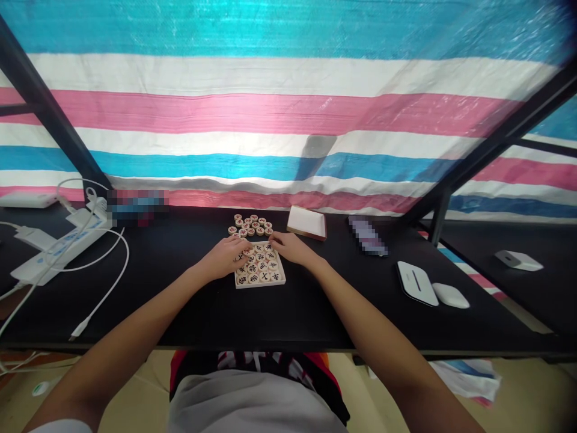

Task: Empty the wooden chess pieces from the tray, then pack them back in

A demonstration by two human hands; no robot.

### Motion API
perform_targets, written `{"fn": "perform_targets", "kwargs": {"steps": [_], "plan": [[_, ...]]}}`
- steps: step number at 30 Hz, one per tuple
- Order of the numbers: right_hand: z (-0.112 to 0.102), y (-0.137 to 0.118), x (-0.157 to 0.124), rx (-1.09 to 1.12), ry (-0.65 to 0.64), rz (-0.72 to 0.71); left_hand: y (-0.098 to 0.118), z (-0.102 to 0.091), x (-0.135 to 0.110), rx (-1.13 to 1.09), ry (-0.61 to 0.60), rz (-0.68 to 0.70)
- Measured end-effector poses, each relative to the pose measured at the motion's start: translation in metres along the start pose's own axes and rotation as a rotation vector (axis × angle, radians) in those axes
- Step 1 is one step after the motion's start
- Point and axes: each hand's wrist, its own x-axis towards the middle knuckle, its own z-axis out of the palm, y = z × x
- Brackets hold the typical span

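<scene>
A small wooden tray (pixel 260 283) lies on the black table (pixel 288 313), filled with round wooden chess pieces (pixel 261 267) marked in red and black. More loose pieces (pixel 251 225) sit in a cluster just behind it. My left hand (pixel 228 255) rests on the tray's left far corner, fingers curled over pieces there. My right hand (pixel 291 246) sits at the tray's right far corner, fingertips pinched at a piece. What each hand holds is too small to make out.
The tray's lid (pixel 307 222) lies behind my right hand. A white power strip (pixel 63 246) with cables is at the left. Two white devices (pixel 417 282) (pixel 451 296) lie at the right. A striped tarp (pixel 288 120) hangs behind. Black frame posts slant at both sides.
</scene>
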Motion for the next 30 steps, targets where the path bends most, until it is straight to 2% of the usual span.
{"fn": "perform_targets", "kwargs": {"steps": [5, 10, 15, 18, 24, 26, 30], "plan": [[-0.001, -0.001, 0.0, -0.004, -0.005, 0.004, -0.001, 0.001, 0.0, -0.006, 0.034, -0.016], [-0.001, 0.0, 0.0, -0.01, -0.004, -0.015, -0.005, 0.005, -0.002, -0.064, 0.18, 0.036], [-0.002, -0.002, -0.001, -0.004, -0.007, -0.003, -0.017, 0.003, -0.002, -0.108, 0.224, -0.035], [-0.002, -0.003, -0.001, -0.005, -0.01, 0.002, -0.029, -0.004, -0.003, -0.1, 0.205, -0.168], [-0.002, -0.001, -0.001, 0.006, -0.006, -0.009, -0.048, -0.01, -0.009, 0.018, 0.016, -0.428], [-0.001, 0.0, -0.001, 0.009, -0.006, -0.007, -0.051, -0.008, -0.009, 0.021, 0.004, -0.454], [-0.001, 0.0, 0.0, 0.012, -0.009, 0.0, -0.052, -0.003, -0.007, -0.028, 0.038, -0.396]]}}
